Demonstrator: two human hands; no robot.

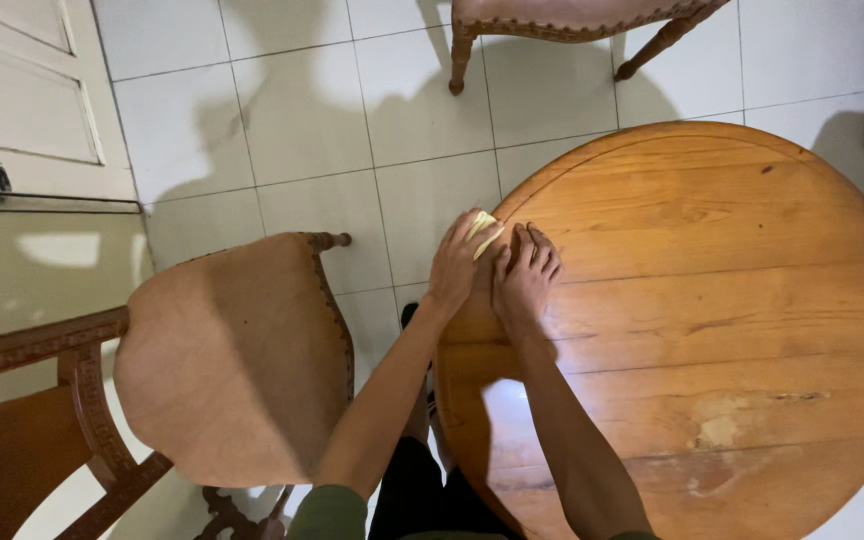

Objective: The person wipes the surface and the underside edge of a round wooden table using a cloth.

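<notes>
A round wooden tabletop (712, 300) fills the right half of the frame, its planks running left to right, with a pale worn patch low on the right and a small dark spot near its upper edge. Both of the person's hands meet at the tabletop's left rim, about the middle of the frame. The left hand (459, 262) lies palm down over a small yellow cloth (485, 232), which peeks out from under the fingers right at the rim; its grip is flat, the fingers laid close together and pressing on the cloth rather than pinching it. The right hand (524, 272) rests just beside it on the bare wood, touching or nearly touching the left hand, fingers close together and pointing toward the upper part of the frame; it holds nothing that can be seen. Both forearms run down toward the lower middle of the frame, ending in dark green sleeves at the bottom edge. In the left half of the frame stands a wooden chair (222, 360) with a tan padded seat and carved dark-brown arms, close beside the tabletop but not touching it. At the upper middle of the frame the legs and seat edge of another chair (562, 25) show. The floor (302, 110) is of large pale tiles, and a white panelled door (27, 95) fills the upper left corner. No container is in view.
</notes>
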